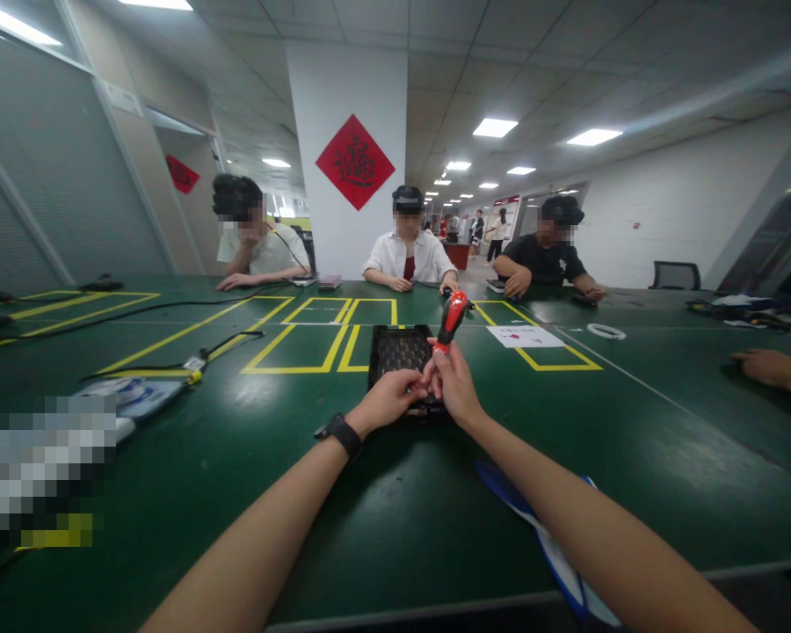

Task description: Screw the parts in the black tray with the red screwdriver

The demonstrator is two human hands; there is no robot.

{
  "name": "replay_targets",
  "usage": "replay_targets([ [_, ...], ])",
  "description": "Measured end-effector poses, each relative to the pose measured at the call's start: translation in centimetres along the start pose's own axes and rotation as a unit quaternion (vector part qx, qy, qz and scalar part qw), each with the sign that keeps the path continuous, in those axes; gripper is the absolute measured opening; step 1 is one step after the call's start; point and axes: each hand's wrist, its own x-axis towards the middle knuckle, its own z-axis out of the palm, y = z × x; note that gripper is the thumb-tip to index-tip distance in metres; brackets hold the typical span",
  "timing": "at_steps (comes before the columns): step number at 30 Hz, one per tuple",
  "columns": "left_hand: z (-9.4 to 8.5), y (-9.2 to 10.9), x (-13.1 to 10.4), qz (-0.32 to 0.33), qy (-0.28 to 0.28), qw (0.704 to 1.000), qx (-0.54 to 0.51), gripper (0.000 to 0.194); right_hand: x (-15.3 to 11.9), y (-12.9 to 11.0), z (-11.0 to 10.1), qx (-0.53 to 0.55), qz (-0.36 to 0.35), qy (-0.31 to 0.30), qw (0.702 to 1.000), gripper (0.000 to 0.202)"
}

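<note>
My right hand is closed around the lower part of a screwdriver, whose red and black handle points up and leans slightly right. Its lower end is hidden by my fingers. Close beside it, my left hand has thumb and fingertips drawn together in a pinch, meeting my right fingertips. What the pinch holds is too small to make out. Both hands are over the near part of a black tray with a patterned, compartment-like inside. My left wrist wears a black watch.
Yellow tape rectangles mark the green table. A white paper and a white ring lie to the right. Blue-and-white material lies under my right forearm. Cables and a flat pack are left. Three people sit opposite; another person's hand rests right.
</note>
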Motion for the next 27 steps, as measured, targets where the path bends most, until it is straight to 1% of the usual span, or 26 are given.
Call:
replay_targets([
  [4, 0.28, -0.21, -0.01, -0.04, 0.025, 0.999, 0.008, 0.02, -0.08, -0.21, 0.18, 0.001, -0.001, -0.006, 1.0, 0.038],
  [6, 0.32, -0.35, -0.03, -0.049, 0.03, 0.998, 0.015, 0.021, -0.11, -0.24, 0.19, 0.0, -0.001, -0.012, 1.0, 0.039],
  [10, 0.05, -0.21, -0.03, -0.015, -0.001, 1.0, -0.019, 0.017, -0.01, -0.08, 0.05, 0.007, 0.003, -0.016, 1.0, 0.037],
  [13, -0.06, -0.08, 0.02, 0.006, -0.02, 0.999, -0.045, 0.018, 0.06, 0.03, -0.03, 0.01, 0.006, -0.016, 1.0, 0.036],
  [19, 0.3, -0.52, 0.08, -0.045, 0.026, 0.999, -0.007, 0.025, -0.08, -0.05, -0.01, 0.009, -0.002, -0.018, 1.0, 0.035],
  [21, 0.24, -0.43, 0.04, -0.034, 0.019, 0.999, -0.006, 0.023, -0.09, -0.02, -0.03, 0.012, 0.001, -0.022, 1.0, 0.035],
  [25, -0.11, 0.09, 0.0, -0.008, -0.02, 0.999, -0.025, 0.019, 0.01, 0.11, -0.02, 0.014, 0.012, -0.017, 1.0, 0.036],
  [27, -0.17, 0.24, -0.01, -0.006, -0.021, 1.0, -0.017, 0.019, 0.02, 0.12, 0.03, 0.012, 0.01, -0.013, 1.0, 0.036],
])
